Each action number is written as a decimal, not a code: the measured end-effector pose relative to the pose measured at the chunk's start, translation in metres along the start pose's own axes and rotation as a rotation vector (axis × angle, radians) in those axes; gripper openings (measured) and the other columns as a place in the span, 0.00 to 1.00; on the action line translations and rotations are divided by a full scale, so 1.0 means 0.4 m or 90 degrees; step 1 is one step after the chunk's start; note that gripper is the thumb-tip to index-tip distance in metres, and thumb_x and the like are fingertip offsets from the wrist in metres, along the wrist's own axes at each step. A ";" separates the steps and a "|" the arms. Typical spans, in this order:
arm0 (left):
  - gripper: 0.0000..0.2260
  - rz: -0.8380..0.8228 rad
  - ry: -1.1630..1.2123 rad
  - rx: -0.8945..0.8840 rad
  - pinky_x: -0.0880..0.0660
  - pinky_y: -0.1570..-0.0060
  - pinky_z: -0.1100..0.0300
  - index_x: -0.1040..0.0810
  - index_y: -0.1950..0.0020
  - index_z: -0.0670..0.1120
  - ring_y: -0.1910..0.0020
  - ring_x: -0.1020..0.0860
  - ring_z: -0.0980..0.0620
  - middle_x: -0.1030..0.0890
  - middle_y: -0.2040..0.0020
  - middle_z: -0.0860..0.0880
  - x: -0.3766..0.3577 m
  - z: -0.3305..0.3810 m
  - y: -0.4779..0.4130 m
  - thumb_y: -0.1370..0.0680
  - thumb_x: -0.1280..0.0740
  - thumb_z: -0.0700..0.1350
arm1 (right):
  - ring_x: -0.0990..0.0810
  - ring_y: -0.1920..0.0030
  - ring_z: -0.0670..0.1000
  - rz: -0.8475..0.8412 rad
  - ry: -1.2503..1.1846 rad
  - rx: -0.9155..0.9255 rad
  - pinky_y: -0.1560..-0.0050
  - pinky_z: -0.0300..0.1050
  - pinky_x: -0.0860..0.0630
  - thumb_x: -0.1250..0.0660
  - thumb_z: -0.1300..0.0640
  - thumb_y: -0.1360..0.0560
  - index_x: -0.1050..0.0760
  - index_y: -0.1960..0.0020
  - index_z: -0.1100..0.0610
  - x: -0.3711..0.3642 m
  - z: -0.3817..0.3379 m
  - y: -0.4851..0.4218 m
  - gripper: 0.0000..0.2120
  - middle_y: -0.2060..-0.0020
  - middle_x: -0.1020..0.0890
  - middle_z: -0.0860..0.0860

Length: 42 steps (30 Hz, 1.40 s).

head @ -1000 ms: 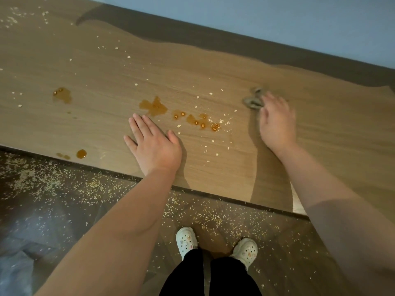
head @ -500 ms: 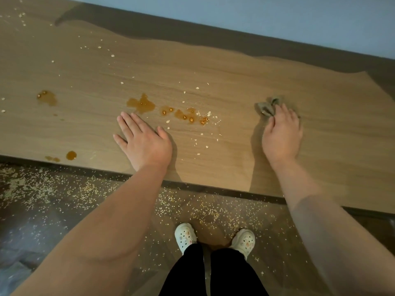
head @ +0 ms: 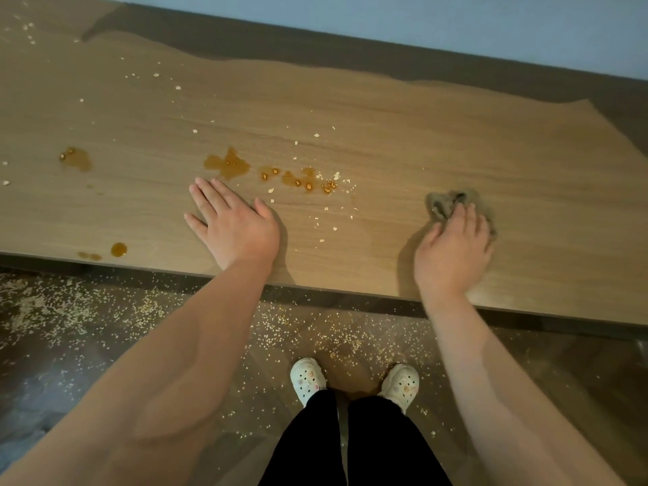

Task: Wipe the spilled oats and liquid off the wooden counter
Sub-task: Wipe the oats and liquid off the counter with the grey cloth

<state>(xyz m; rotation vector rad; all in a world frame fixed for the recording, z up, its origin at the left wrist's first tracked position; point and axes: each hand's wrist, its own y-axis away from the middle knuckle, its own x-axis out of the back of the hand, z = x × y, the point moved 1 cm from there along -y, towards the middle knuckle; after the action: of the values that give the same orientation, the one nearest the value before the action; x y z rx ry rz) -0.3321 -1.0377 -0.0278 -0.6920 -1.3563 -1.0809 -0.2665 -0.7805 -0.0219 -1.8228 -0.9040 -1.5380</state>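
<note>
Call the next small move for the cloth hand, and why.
Probably sweep the right hand and its cloth leftward toward the oat flakes and brown puddles: the cloth sits on the counter right of them, and the left hand rests flat near the puddles.

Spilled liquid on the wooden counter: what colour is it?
The spilled liquid is amber-brown, clearest in the head view.
</note>
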 end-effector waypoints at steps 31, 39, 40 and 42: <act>0.29 0.030 -0.031 -0.193 0.54 0.22 0.46 0.49 0.19 0.44 0.20 0.52 0.48 0.49 0.19 0.45 0.019 -0.129 -0.020 0.17 0.49 0.55 | 0.40 0.24 0.57 -0.018 -0.007 0.155 0.25 0.62 0.45 0.45 0.54 0.19 0.35 0.26 0.56 0.021 0.041 -0.139 0.22 0.26 0.34 0.54; 0.30 0.014 -0.029 -0.190 0.54 0.22 0.46 0.49 0.19 0.44 0.20 0.53 0.48 0.50 0.19 0.45 0.023 -0.126 -0.017 0.18 0.49 0.55 | 0.41 0.24 0.60 -0.023 0.042 -0.061 0.26 0.66 0.47 0.47 0.51 0.19 0.38 0.24 0.58 0.012 -0.005 0.055 0.25 0.24 0.37 0.57; 0.30 0.013 -0.030 -0.191 0.54 0.22 0.46 0.50 0.19 0.44 0.20 0.53 0.48 0.51 0.19 0.45 0.025 -0.126 -0.017 0.18 0.50 0.55 | 0.42 0.24 0.60 -0.029 0.036 -0.071 0.26 0.66 0.47 0.47 0.51 0.19 0.39 0.24 0.58 0.008 -0.038 0.068 0.25 0.24 0.38 0.57; 0.30 0.005 -0.026 -0.195 0.55 0.22 0.46 0.51 0.19 0.44 0.20 0.54 0.48 0.52 0.18 0.45 0.027 -0.126 -0.017 0.18 0.50 0.56 | 0.43 0.23 0.60 -0.040 0.028 -0.076 0.25 0.65 0.48 0.48 0.50 0.18 0.41 0.23 0.58 -0.002 -0.111 0.085 0.26 0.23 0.39 0.56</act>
<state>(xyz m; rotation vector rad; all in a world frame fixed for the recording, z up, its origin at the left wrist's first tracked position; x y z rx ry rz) -0.3185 -1.0877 -0.0256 -0.9473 -1.2325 -1.2886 -0.2656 -0.8359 -0.0156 -1.8502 -0.8734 -1.6977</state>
